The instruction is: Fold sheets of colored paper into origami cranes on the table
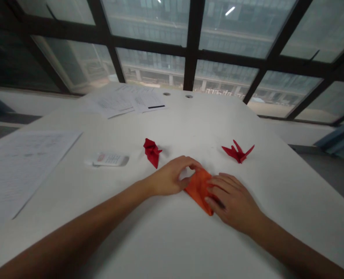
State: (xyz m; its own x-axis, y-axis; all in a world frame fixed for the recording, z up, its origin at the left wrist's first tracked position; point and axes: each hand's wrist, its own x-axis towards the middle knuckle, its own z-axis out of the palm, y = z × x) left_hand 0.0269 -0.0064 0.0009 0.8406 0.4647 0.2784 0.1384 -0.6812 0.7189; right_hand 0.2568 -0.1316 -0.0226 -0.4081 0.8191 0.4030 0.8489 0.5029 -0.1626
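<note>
An orange folded sheet of paper [199, 190] lies on the white table between my hands. My left hand [174, 176] curls thumb and fingers onto its upper left corner, with a gap showing between thumb and forefinger. Against its right side rests my right hand [230, 199], fingers bent over the paper; whatever is under the palm is hidden. A red folded-paper piece [152, 152] sits just beyond my left hand. Farther right stands a red origami crane [238, 152], apart from both hands.
Left of the red pieces lies a white remote control [108, 159]. Printed sheets [29, 166] cover the table's left side, and more papers [128, 100] lie at the back. Two round cable holes [189, 96] are near the far edge, below dark-framed windows [191, 54].
</note>
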